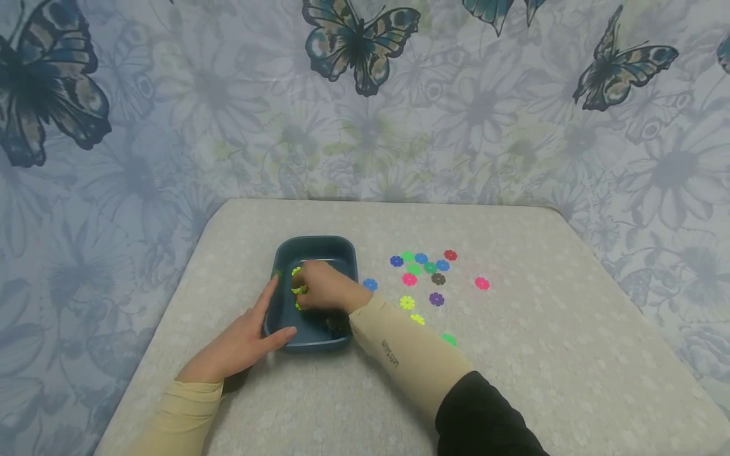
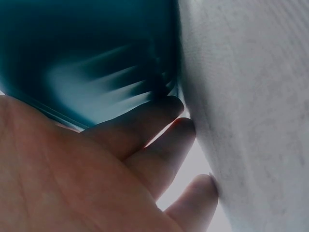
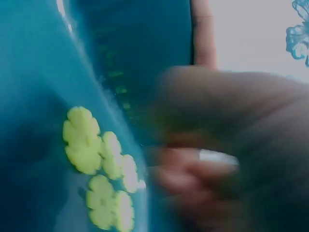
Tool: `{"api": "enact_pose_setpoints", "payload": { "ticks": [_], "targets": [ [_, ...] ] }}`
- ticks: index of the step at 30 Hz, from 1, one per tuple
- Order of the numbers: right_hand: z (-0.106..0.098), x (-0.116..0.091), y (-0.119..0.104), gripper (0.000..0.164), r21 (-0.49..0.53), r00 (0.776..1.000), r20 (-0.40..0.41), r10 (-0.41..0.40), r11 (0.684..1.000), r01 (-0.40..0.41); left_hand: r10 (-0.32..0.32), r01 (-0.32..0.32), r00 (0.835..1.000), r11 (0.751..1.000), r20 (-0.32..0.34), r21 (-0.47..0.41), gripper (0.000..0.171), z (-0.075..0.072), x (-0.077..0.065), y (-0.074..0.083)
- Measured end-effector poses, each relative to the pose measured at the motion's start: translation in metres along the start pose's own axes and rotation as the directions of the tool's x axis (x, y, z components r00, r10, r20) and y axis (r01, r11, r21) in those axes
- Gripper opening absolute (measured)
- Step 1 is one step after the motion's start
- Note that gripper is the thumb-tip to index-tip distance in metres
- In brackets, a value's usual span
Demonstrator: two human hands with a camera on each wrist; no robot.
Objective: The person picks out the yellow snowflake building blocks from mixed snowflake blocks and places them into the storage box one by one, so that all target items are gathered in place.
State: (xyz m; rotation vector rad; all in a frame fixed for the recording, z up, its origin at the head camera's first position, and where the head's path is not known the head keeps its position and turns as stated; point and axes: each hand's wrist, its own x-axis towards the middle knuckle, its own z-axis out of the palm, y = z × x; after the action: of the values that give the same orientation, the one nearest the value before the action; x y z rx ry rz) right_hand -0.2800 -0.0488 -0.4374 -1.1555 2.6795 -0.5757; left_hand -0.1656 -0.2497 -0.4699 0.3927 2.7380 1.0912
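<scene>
A dark teal tray (image 1: 315,240) stands on the table, with several yellow flower-shaped pieces (image 3: 83,140) in it. My left hand (image 1: 242,339) holds its near left corner, thumb over the rim and fingers along the outer side. In the left wrist view, fingertips (image 2: 169,106) lie against the outer wall of the tray (image 2: 87,63). Inside the tray, my right hand (image 1: 327,288) reaches to the left side with curled fingers, blurred in its wrist view. A yellowish patch shows at its fingertips, apparently one flower piece pinched there. A dark patch sits at the tray's near right corner.
Right of the tray, flower-shaped pieces in several colours lie scattered on the cloth-covered table (image 1: 542,354), among them a blue one (image 1: 370,284), a yellow one (image 1: 407,303) and a pink one (image 1: 481,283). A butterfly-patterned wall covering (image 1: 228,114) rises behind.
</scene>
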Motion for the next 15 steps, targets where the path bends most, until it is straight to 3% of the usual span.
{"api": "enact_pose_setpoints", "payload": {
  "ticks": [5,9,12,15],
  "targets": [
    [-0.034,-0.016,-0.001,0.029,0.16,0.976,-0.219,0.003,0.987,0.033,-0.013,0.013,1.0,1.0,0.006,-0.012,0.102,0.001,-0.001,0.0],
    [-0.065,-0.045,0.01,0.026,0.287,0.958,-0.286,0.026,0.956,0.06,-0.025,0.025,1.0,1.0,0.003,-0.003,0.105,0.005,0.0,-0.001],
    [-0.079,-0.069,0.028,0.023,0.315,0.942,-0.334,0.03,0.945,0.082,-0.016,0.016,1.0,1.0,-0.008,0.018,0.106,0.006,0.001,-0.001],
    [-0.087,-0.092,0.051,0.021,0.315,0.925,-0.373,0.078,0.948,0.047,-0.001,0.001,1.0,1.0,-0.012,0.029,0.105,0.005,0.004,0.0]
  ]
}}
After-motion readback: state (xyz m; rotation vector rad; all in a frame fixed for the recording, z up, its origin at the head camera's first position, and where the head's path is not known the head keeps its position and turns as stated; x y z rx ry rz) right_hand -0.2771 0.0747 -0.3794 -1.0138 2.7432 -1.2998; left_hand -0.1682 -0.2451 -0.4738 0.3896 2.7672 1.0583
